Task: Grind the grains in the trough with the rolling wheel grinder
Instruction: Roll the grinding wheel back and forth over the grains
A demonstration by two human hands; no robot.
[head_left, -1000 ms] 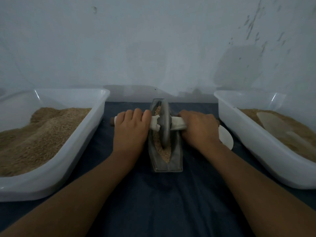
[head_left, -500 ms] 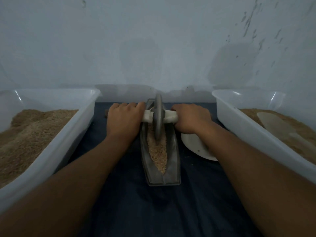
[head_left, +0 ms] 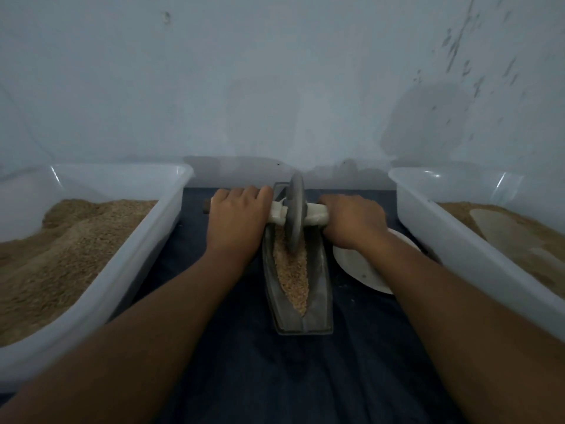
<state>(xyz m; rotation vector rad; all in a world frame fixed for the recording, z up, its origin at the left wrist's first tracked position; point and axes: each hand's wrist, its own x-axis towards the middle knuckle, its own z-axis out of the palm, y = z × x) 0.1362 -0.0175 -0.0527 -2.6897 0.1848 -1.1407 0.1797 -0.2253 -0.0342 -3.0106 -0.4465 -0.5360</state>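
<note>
Pale, scuffed wall closes off the far edge of a desk spread with dark blue cloth (head_left: pixel 305 377). Mid-desk lies the narrow metal trough (head_left: pixel 319 289), its groove filled with tan grains (head_left: pixel 293 270). The rolling wheel grinder (head_left: pixel 295 215) stands upright in the trough's far end, its rim sunk in the grains. The left hand (head_left: pixel 237 218) is clenched around the axle handle on one side of the wheel, the right hand (head_left: pixel 351 220) around the pale handle on the other. Grinding looks to be mid-stroke, at the far reach; the next move likely calls for an even pull from both hands toward the near end, keeping the wheel upright. A white plate (head_left: pixel 363 264) sits just beside the trough, under the right wrist. White tubs of grain flank it: one (head_left: pixel 146 249) at the left edge, another (head_left: pixel 458 240) at the right.
</note>
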